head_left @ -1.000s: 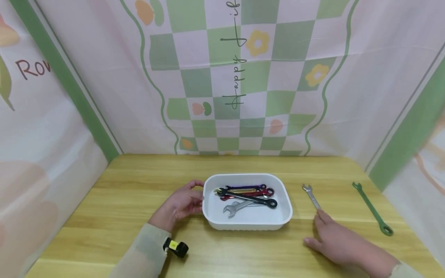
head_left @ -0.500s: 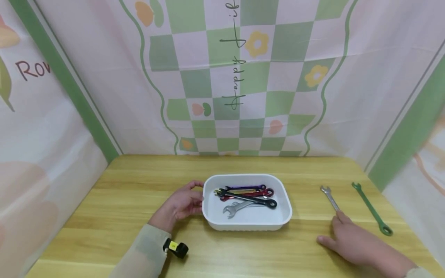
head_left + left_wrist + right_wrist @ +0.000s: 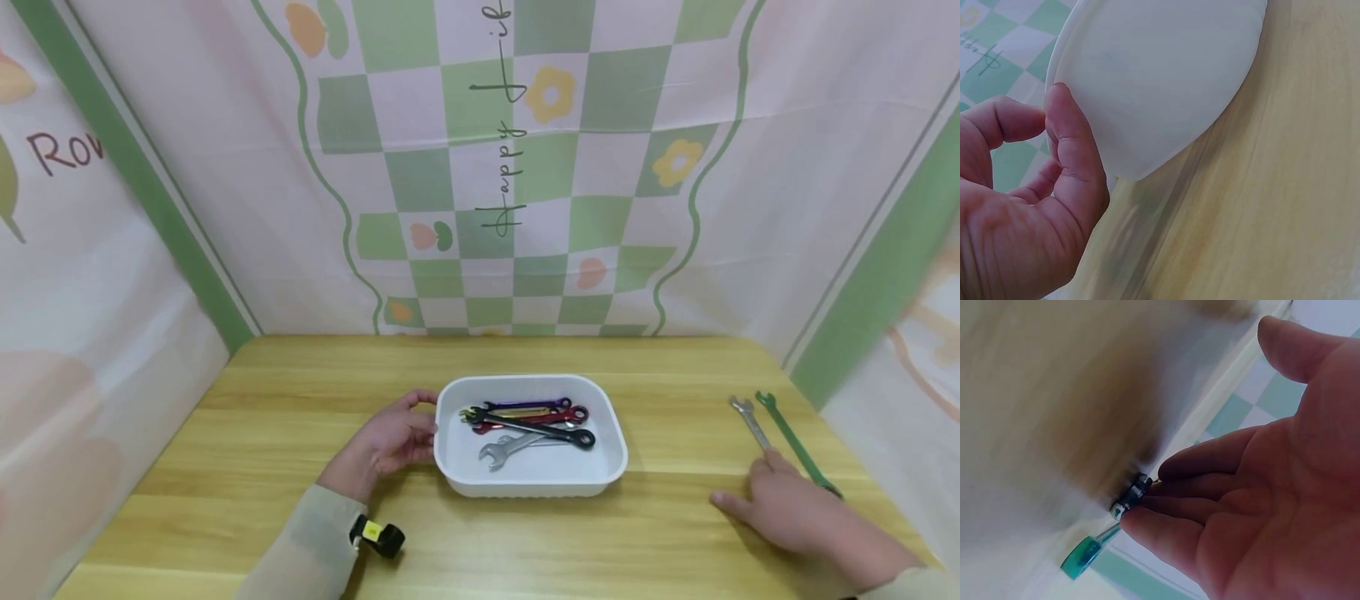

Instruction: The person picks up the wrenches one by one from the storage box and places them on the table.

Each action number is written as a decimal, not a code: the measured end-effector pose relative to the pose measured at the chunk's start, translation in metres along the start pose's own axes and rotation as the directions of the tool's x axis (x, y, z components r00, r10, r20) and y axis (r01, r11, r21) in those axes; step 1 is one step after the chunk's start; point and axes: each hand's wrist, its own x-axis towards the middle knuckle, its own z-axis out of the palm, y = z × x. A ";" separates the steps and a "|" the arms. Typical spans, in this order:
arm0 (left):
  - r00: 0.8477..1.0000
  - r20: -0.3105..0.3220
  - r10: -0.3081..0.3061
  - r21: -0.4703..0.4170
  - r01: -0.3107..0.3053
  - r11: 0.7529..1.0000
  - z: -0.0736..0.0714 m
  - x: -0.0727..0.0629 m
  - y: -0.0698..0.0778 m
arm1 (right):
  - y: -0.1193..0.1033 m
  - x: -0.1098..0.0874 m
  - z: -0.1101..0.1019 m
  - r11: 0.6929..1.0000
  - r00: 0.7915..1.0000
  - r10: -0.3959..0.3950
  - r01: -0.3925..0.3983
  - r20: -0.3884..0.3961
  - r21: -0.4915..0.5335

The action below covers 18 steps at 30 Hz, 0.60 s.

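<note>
In the head view my left hand (image 3: 390,437) is at the left end of a white plastic tray (image 3: 531,490); in the left wrist view its bent thumb and finger hold the rim. Inside lie several combination wrenches: a black wrench (image 3: 531,425) on top, with red, purple, yellow and silver ones around it. At the right, my right hand (image 3: 798,504) lays its fingertips on the lower end of a silver wrench (image 3: 752,422). Its fingers are stretched out, thumb apart. A green wrench (image 3: 791,437) lies just right of it, its ring end partly behind the hand.
The wooden table (image 3: 337,367) runs back to a patterned cloth backdrop (image 3: 517,183), with more cloth on both sides. A black device with a yellow label (image 3: 372,531) is strapped at my left wrist.
My right hand has slid rightward along the table, and the silver wrench has moved with it to beside the green one. The left hand and the tray have stayed in place.
</note>
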 end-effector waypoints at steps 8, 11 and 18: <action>1.000 0.003 -0.001 0.009 0.001 1.000 0.000 0.000 0.001 | 0.004 0.001 -0.001 1.000 0.999 0.010 -0.010 -0.033 0.001; 1.000 0.003 0.001 0.002 -0.001 1.000 -0.001 0.000 0.001 | 0.004 0.001 -0.003 1.000 0.999 0.027 -0.027 -0.044 -0.001; 1.000 0.005 0.013 -0.008 -0.013 1.000 0.000 0.001 0.000 | 0.005 0.005 -0.003 0.999 0.999 0.039 -0.039 -0.014 -0.003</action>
